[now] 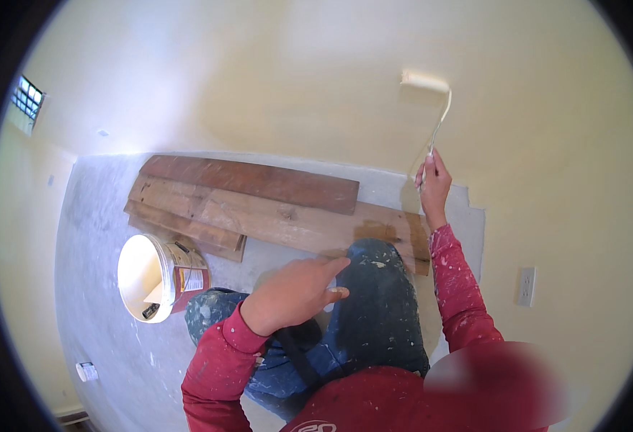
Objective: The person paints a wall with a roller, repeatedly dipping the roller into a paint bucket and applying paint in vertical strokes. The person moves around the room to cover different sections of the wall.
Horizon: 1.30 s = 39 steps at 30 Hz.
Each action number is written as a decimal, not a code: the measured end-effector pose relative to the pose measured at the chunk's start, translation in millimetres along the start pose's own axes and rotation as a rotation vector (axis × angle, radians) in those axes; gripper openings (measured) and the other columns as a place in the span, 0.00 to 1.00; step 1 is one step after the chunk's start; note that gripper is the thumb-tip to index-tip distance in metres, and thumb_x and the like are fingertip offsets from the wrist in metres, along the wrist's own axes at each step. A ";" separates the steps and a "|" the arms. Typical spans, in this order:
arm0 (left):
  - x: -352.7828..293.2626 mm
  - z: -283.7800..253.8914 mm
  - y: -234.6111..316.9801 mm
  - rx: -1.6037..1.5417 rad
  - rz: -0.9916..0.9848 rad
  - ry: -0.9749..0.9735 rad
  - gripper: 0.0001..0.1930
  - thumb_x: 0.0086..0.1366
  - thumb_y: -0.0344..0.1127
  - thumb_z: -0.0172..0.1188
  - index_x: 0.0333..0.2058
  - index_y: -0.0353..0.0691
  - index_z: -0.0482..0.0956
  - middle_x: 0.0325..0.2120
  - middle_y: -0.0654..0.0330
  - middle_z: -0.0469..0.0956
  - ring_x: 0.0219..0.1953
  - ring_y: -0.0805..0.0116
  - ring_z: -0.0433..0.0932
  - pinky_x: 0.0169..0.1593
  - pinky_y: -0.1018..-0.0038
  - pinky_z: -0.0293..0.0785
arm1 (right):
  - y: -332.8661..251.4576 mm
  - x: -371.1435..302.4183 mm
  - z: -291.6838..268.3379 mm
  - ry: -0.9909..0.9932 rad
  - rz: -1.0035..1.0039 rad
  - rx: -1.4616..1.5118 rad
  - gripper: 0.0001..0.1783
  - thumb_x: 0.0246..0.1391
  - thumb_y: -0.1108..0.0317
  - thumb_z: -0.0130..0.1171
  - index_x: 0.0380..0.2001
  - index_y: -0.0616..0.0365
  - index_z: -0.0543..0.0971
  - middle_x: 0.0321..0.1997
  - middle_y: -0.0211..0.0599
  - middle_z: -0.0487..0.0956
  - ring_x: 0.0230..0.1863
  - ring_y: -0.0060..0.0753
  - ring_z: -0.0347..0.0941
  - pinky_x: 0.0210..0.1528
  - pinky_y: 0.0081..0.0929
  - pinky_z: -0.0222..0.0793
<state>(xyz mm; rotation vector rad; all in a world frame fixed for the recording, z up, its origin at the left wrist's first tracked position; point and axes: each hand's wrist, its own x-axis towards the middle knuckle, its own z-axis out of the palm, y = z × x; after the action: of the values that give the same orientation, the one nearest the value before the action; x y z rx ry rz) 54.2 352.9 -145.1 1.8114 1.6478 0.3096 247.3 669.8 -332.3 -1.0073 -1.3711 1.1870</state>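
My right hand (435,187) grips a paint roller (426,81) by its handle, arm stretched forward. The roller's pale sleeve lies against the cream wall (316,86), and its thin bent wire frame runs down to my fingers. Over my bent knee hovers my left hand (298,291), its thumb and forefinger apart and nothing visible in it; the other fingers are partly hidden. To its left stands a white paint bucket (192,277), tilted in view, with cream paint coating its inside and a dark-handled tool in it.
Several wooden boards (251,183) lie on the grey floor (100,237) along the wall's foot. A small white container (86,371) sits at the far left. An outlet (526,286) is set in the wall at the right, and a barred window (27,99) shows at the upper left.
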 end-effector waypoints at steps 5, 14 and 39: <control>0.6 -0.9 1.7 -0.005 -0.021 -0.020 0.30 0.73 0.47 0.63 0.66 0.35 0.71 0.41 0.37 0.83 0.46 0.35 0.81 0.52 0.50 0.76 | 12.1 -22.5 -16.8 0.059 0.042 0.011 0.25 0.79 0.59 0.50 0.68 0.66 0.75 0.25 0.26 0.72 0.22 0.16 0.66 0.24 0.21 0.66; 1.5 7.9 -3.8 0.005 -0.021 -0.046 0.29 0.73 0.46 0.62 0.66 0.35 0.71 0.45 0.37 0.82 0.48 0.35 0.80 0.53 0.50 0.75 | -50.7 33.2 -51.4 0.092 -0.100 0.028 0.26 0.78 0.60 0.52 0.70 0.63 0.73 0.27 0.28 0.73 0.23 0.17 0.68 0.24 0.21 0.68; -4.0 13.6 -11.8 0.002 -0.017 0.006 0.29 0.72 0.47 0.64 0.65 0.37 0.72 0.43 0.39 0.83 0.46 0.36 0.81 0.50 0.49 0.76 | 106.1 -46.5 -1.3 -0.011 0.176 -0.045 0.25 0.78 0.62 0.51 0.70 0.64 0.73 0.25 0.24 0.71 0.22 0.15 0.65 0.23 0.20 0.66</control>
<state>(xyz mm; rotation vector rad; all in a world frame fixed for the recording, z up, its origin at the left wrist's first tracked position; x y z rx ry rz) 52.0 344.7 -161.6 1.7984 1.6677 0.3068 252.1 642.1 -444.6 -1.1749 -1.3443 1.2971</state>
